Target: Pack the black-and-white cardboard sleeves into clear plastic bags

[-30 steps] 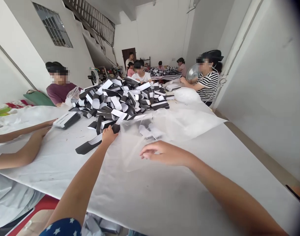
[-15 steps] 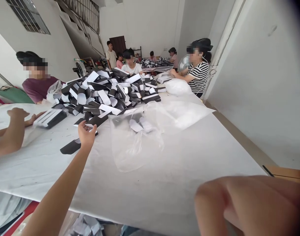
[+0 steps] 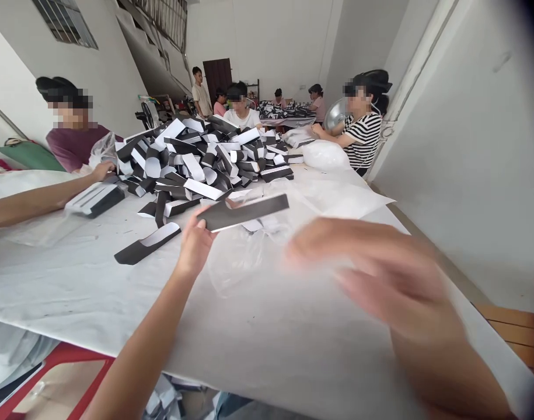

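Note:
My left hand [image 3: 195, 242] grips one end of a flat black card sleeve [image 3: 244, 211] and holds it level above the white table [image 3: 271, 326]. My right hand [image 3: 372, 268] is close to the camera and smeared by motion, fingers stretched out toward the left, holding nothing that I can make out. Under the sleeve lie clear plastic bags [image 3: 244, 251]. Behind them is a big pile of black and white card sleeves [image 3: 201, 157]. One loose sleeve [image 3: 146, 244] lies on the table left of my left hand.
A co-worker's arm [image 3: 39, 198] reaches from the left to a stack of flat sleeves [image 3: 95, 198]. Other people sit along both sides of the table and at a far table. A white bag [image 3: 323, 154] lies at the back right. A wall runs along the right.
My left hand has picked a black sleeve from the pile's edge and lifted it toward me. My right hand has swung from low at the camera up toward the sleeve. The co-worker's arm stretched to the stack.

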`<state>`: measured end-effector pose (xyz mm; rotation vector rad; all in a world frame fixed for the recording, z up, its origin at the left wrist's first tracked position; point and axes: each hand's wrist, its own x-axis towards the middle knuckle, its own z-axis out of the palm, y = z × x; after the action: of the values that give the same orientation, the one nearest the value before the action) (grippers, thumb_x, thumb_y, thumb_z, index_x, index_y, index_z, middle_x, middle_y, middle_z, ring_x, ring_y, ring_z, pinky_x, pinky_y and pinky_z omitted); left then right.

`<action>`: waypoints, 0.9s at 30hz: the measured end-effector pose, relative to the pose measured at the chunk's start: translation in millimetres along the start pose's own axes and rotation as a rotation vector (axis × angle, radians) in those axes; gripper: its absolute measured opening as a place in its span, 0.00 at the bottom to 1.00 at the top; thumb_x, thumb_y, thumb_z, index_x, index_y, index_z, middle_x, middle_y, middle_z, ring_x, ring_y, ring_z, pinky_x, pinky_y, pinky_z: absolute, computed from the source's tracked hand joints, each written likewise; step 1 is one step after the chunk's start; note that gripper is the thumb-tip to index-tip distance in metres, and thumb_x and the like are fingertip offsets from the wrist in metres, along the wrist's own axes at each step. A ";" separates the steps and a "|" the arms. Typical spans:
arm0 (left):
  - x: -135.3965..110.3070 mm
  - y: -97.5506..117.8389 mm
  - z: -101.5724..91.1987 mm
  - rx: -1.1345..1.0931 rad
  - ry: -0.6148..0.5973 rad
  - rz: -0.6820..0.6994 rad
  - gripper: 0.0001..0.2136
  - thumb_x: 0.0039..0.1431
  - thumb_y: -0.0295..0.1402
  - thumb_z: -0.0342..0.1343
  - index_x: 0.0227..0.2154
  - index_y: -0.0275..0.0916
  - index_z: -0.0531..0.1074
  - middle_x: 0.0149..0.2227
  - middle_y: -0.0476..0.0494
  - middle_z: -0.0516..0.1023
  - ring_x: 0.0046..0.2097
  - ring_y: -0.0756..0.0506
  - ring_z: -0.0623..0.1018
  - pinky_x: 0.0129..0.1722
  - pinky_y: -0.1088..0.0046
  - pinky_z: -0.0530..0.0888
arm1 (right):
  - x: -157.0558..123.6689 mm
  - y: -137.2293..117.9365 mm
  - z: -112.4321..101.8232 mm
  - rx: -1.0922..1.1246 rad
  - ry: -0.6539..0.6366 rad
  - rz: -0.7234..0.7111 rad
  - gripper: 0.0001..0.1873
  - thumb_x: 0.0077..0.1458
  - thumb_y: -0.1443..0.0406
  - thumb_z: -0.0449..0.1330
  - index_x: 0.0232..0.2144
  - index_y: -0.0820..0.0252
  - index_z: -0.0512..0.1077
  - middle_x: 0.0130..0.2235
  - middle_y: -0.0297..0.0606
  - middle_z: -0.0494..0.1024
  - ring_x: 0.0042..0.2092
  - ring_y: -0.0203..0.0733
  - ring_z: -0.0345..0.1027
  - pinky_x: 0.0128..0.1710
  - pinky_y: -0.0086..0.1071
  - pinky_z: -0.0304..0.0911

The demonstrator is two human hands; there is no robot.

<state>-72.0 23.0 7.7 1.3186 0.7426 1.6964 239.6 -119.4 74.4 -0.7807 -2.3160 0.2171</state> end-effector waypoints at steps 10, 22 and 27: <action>-29.5 -26.4 6.7 0.353 -0.116 -0.098 0.11 0.61 0.41 0.54 0.39 0.39 0.74 0.39 0.42 0.77 0.46 0.43 0.77 0.49 0.58 0.75 | 84.0 70.7 42.3 -0.040 -0.373 0.344 0.17 0.59 0.64 0.55 0.50 0.49 0.71 0.50 0.36 0.75 0.46 0.46 0.72 0.44 0.37 0.68; -42.4 -30.6 1.2 1.032 -0.350 -0.090 0.22 0.56 0.44 0.59 0.52 0.45 0.69 0.47 0.42 0.72 0.49 0.39 0.71 0.47 0.60 0.71 | 93.1 148.9 102.4 -0.250 -0.320 0.084 0.16 0.51 0.75 0.56 0.41 0.57 0.72 0.56 0.39 0.71 0.63 0.50 0.55 0.64 0.48 0.45; -41.9 -27.3 3.4 0.969 -0.436 -0.119 0.11 0.63 0.41 0.50 0.37 0.43 0.74 0.33 0.47 0.73 0.36 0.45 0.73 0.35 0.69 0.70 | 78.9 124.0 80.8 -0.270 -0.375 0.184 0.10 0.52 0.72 0.60 0.37 0.57 0.71 0.37 0.38 0.76 0.42 0.46 0.69 0.48 0.39 0.61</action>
<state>-57.9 -1.2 -33.9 2.1335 1.4110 0.8650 199.4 31.4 13.1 -1.1751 -2.6614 0.1417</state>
